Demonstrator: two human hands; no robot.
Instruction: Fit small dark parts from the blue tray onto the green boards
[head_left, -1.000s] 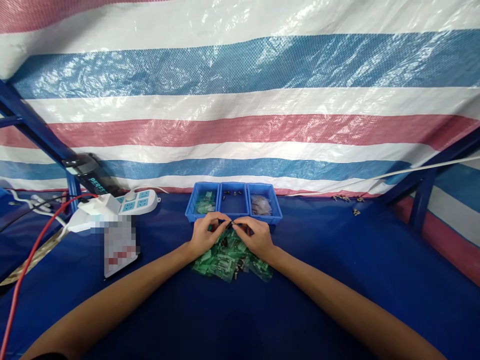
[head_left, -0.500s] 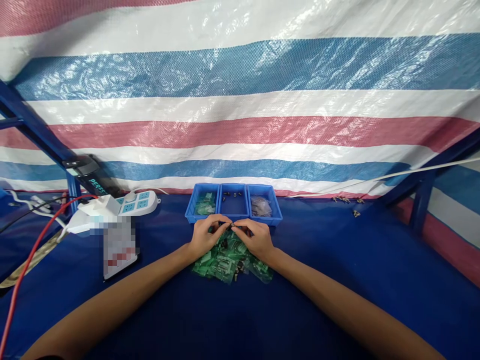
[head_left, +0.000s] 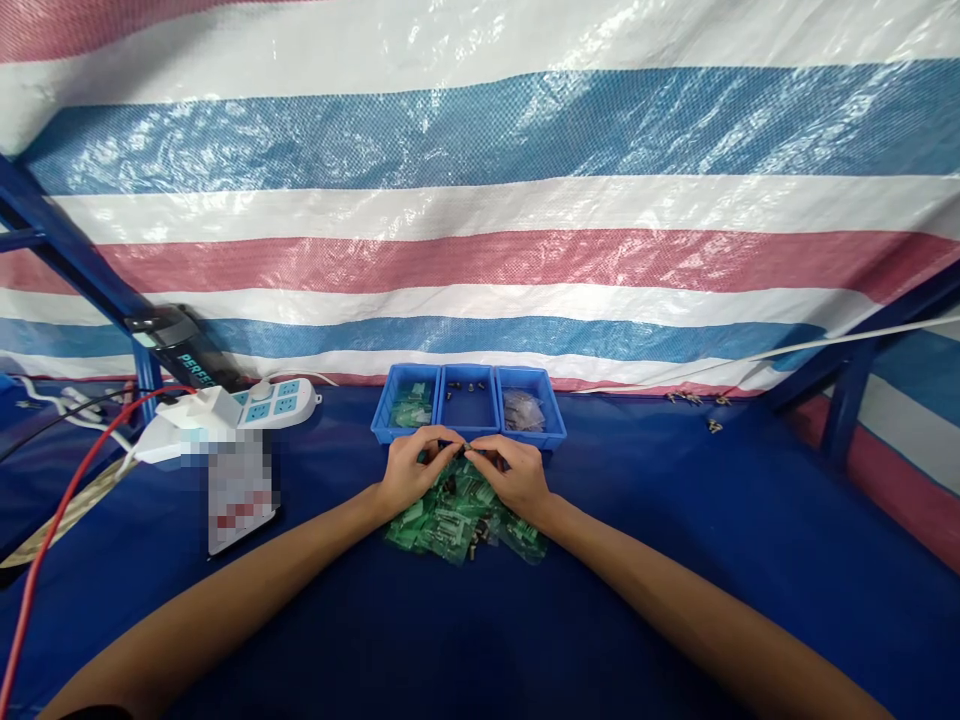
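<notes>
Hands: my left hand (head_left: 409, 472) and right hand (head_left: 517, 478) meet tip to tip, thumbs and forefingers pinched closed on one small dark part (head_left: 463, 449), other fingers curled.
Small dark part: between my fingertips, over the pile's far side; too tiny to identify.
Pile: green-tinted plastic bags (head_left: 446, 530) on blue tabletop (head_left: 637, 560), loose metal fittings (head_left: 472, 548) at near edge.
Left: tablet-like device (head_left: 240, 510), pixelated; beyond it, white power strip (head_left: 296, 405), then black bottle (head_left: 184, 350).
Blue bins: three, side by side just past my hands; left bin (head_left: 380, 418) green bags, middle bin (head_left: 469, 412) few small pieces, right bin (head_left: 553, 415) clear bags.
Backdrop: red-white-blue striped tarp (head_left: 480, 210).
</notes>
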